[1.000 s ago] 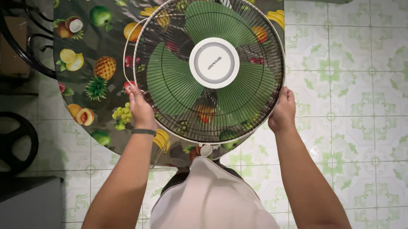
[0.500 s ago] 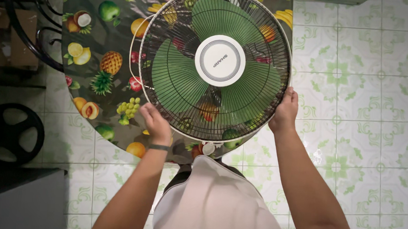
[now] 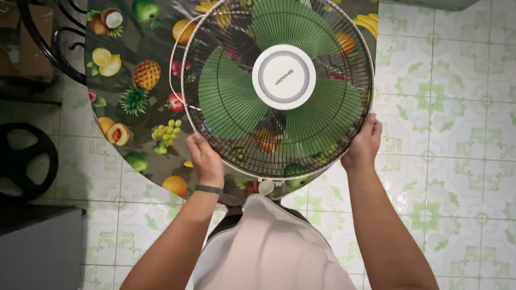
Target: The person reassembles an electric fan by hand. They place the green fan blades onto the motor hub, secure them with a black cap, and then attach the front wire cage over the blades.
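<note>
We are standing over a floor of glossy white tiles with pale green flower patterns (image 3: 466, 152), which is filling the right side and the bottom of the view. Over it, a round table covered in a dark oilcloth printed with colourful fruit (image 3: 138, 48) is taking up the upper left and middle.

Above that table we are holding a round wire fan guard with green plastic blades and a white centre cap (image 3: 277, 80). It is facing up at us, and it is blocking most of our sight of the cloth beneath, which is showing only through the wires and between the blades. A thin white ring is peeking out along the guard's left edge.

To the left, a black curved metal chair frame (image 3: 35, 27) is standing close against the table edge, and a black wheel-shaped piece with spokes (image 3: 12, 161) is lying on the floor below it. A dark grey cabinet corner (image 3: 19, 247) is sitting at the lower left.

Our left hand (image 3: 204, 158), with a dark green band on the wrist, is curling its fingers around the guard's lower left rim. Our right hand (image 3: 362, 144) is gripping the lower right rim, fingers wrapped over the wire. Our pale shirt is covering the table's near edge.
</note>
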